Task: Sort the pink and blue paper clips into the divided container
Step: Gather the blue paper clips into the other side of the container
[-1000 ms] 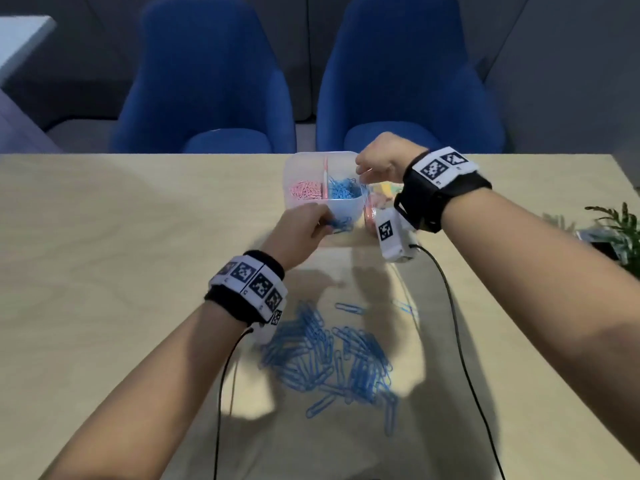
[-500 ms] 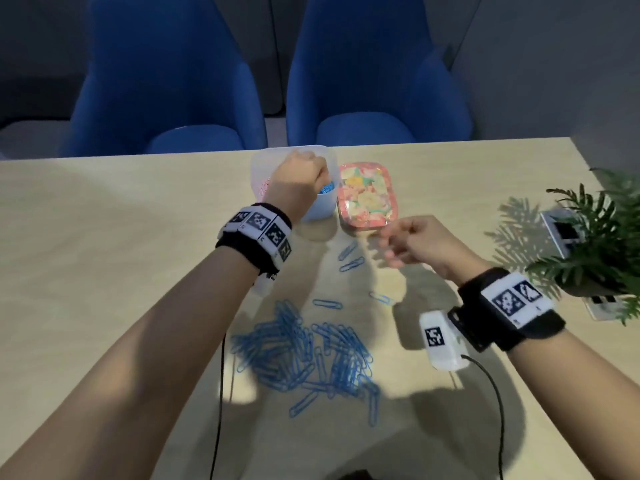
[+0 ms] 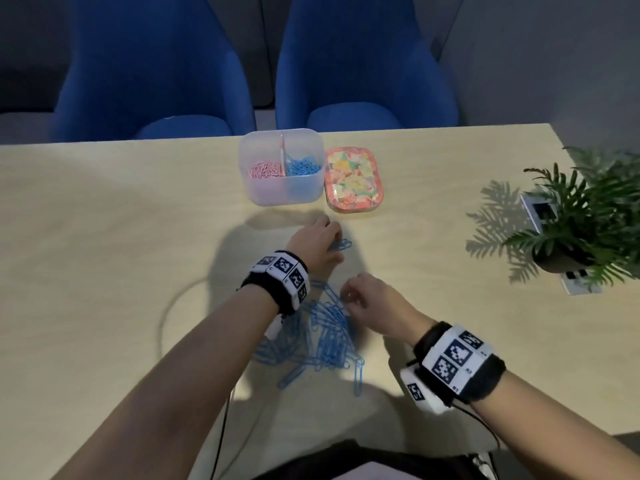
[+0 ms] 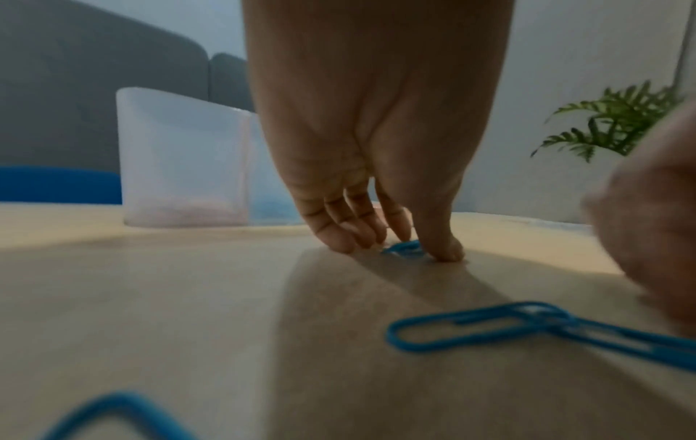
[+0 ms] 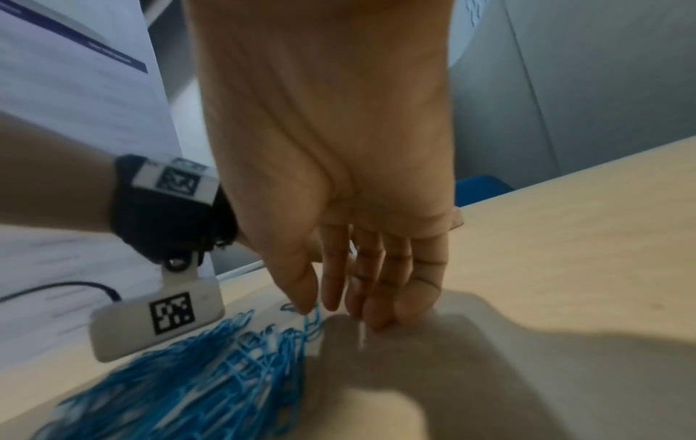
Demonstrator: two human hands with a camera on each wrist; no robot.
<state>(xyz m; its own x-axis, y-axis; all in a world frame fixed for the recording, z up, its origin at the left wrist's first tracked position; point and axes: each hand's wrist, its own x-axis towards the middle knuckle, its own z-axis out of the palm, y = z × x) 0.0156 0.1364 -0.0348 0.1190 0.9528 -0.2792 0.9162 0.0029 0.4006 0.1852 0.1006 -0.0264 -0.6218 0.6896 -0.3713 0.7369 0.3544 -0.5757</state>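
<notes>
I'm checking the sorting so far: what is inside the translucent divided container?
The translucent divided plastic container holds pink paper clips in its left compartment and blue paper clips in its right, split by a thin divider. What lies beneath the clips is covered.

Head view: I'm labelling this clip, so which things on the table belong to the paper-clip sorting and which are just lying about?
Part of the job:
- divided container, pink clips left, blue right
- blue paper clip pile
- stray blue clips under the left hand
- right hand at the pile's edge

Just lying about:
- floral tin
- potted plant
- marker cards beside it
</notes>
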